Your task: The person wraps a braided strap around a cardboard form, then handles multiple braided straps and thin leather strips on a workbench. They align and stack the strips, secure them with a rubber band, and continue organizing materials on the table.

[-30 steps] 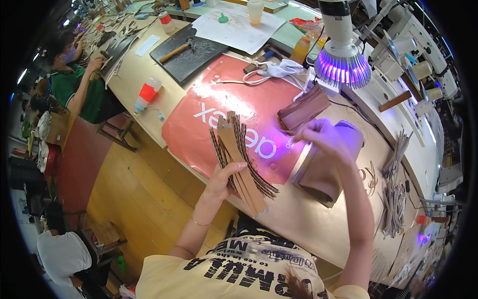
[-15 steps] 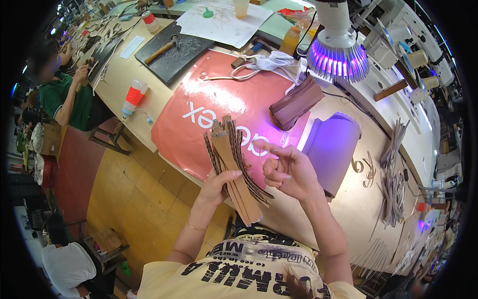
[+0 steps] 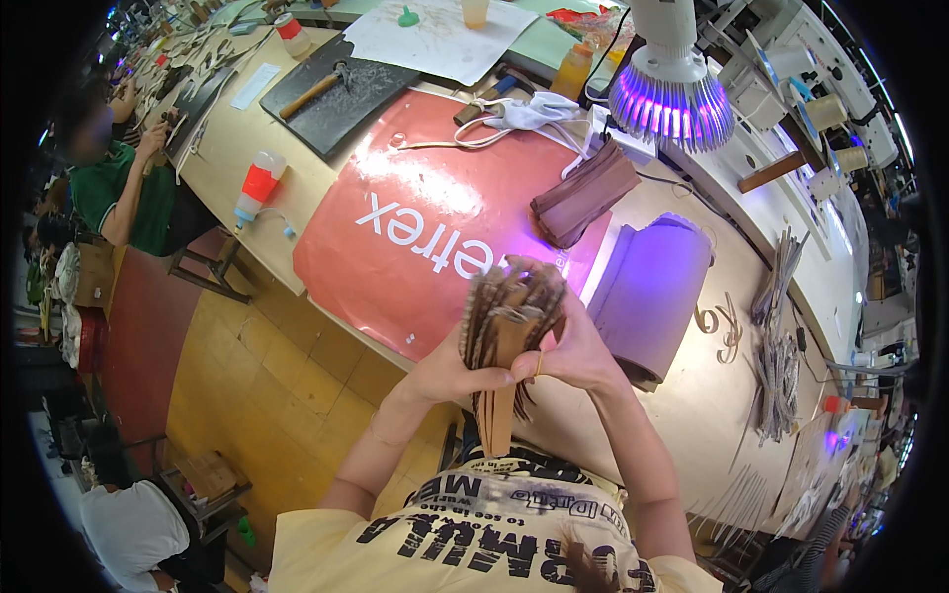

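Between my two hands stands a bundle of brown strips (image 3: 504, 336), like leather or card, with dark, uneven edges at the top. My left hand (image 3: 447, 372) is closed round its left side, the thumb lying across the front. From the right, my right hand (image 3: 578, 354) closes on the same bundle, its thumb meeting the left thumb. A thin yellowish band or loop shows at the right thumb; what it is I cannot make out. The fingers behind the bundle are mostly hidden.
Beyond lie a red sheet (image 3: 381, 188), a stack of dark brown pieces (image 3: 585, 195) and a grey-brown roll (image 3: 652, 296). A lit lamp (image 3: 672, 99) hangs over the right side. A hammer (image 3: 316, 91) rests on a black slab. Someone in green (image 3: 119, 193) works at the left.
My right hand has come from beside the bundle onto it, its fingers now closed. The bundle has shifted slightly right and turned more upright, and my left hand has moved with it.
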`<state>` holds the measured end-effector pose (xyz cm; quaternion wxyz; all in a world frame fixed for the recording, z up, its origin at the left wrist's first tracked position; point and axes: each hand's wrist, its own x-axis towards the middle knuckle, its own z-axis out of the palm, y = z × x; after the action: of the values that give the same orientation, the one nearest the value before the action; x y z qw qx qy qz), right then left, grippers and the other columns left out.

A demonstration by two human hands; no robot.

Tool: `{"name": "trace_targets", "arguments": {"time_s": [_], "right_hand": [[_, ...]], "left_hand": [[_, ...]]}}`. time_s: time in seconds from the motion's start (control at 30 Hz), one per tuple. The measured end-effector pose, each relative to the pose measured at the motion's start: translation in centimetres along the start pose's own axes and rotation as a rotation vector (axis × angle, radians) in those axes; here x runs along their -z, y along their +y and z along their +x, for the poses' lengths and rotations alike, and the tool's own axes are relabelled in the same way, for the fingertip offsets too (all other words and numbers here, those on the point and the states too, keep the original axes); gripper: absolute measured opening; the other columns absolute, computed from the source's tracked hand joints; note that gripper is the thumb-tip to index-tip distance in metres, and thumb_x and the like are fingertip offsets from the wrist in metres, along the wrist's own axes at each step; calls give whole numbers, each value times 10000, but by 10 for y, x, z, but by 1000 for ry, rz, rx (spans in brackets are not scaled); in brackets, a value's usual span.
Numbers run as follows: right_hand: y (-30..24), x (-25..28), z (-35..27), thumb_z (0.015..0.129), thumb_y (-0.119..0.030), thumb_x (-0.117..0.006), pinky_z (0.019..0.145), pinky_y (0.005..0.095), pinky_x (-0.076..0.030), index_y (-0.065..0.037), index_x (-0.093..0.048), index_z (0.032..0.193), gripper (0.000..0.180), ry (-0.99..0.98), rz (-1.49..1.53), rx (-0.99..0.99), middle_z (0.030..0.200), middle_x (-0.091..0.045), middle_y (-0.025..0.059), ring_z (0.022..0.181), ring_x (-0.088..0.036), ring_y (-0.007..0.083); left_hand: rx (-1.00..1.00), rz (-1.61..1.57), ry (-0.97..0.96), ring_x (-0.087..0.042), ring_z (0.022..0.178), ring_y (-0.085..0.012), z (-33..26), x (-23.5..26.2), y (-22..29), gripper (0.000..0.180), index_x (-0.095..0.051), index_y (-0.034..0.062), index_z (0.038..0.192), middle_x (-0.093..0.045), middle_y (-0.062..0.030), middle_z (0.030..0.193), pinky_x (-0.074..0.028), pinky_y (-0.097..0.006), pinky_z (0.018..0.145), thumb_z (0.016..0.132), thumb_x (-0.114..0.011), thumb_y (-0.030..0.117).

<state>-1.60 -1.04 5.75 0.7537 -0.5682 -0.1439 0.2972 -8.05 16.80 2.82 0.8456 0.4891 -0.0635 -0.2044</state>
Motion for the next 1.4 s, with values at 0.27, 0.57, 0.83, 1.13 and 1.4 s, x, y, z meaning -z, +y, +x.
{"name": "trace_targets", "arguments": {"time_s": [0.27,0.57,0.83,1.13,1.4], "right_hand": [[-61,10,2,652,-275,-887,1068,444,-397,-53,-465,1407,892,-118,-707,290,1320,-572,146,1291,-496,273],[-65,21,101,794,-130,-567,880,415,-531,-43,-734,1105,363,-547,-1158,47,1022,-724,191,948,-700,313],[-48,31,37,828,-172,-567,718,424,-500,13,-680,896,227,-348,-951,246,816,-682,140,774,-642,326],[-19,1,-6,864,-109,-739,777,332,-473,-45,-683,910,97,-38,-842,355,905,-667,69,873,-604,213],[-7,8,-14,858,-92,-749,776,316,-493,-37,-688,909,97,228,-650,326,929,-672,74,865,-631,184]], "left_hand": [[376,652,-203,-615,910,-122,9,4,21,441,-591,-6,1208,-661,-87,1051,-513,-295,799,806,-720,123],[-145,838,-79,-653,907,-352,9,-19,47,477,-571,-72,1153,-656,-219,958,-522,-409,854,768,-738,154],[56,252,465,-661,912,-126,-14,39,43,359,-609,-45,1162,-689,-79,994,-549,-304,794,834,-716,53],[-52,28,315,-675,954,-238,-7,30,22,568,-479,-31,1308,-624,-132,1136,-562,-374,848,788,-687,67],[15,-76,287,-633,992,-214,-5,17,21,652,-479,-18,1315,-584,-120,1185,-539,-358,849,749,-706,211]]}}
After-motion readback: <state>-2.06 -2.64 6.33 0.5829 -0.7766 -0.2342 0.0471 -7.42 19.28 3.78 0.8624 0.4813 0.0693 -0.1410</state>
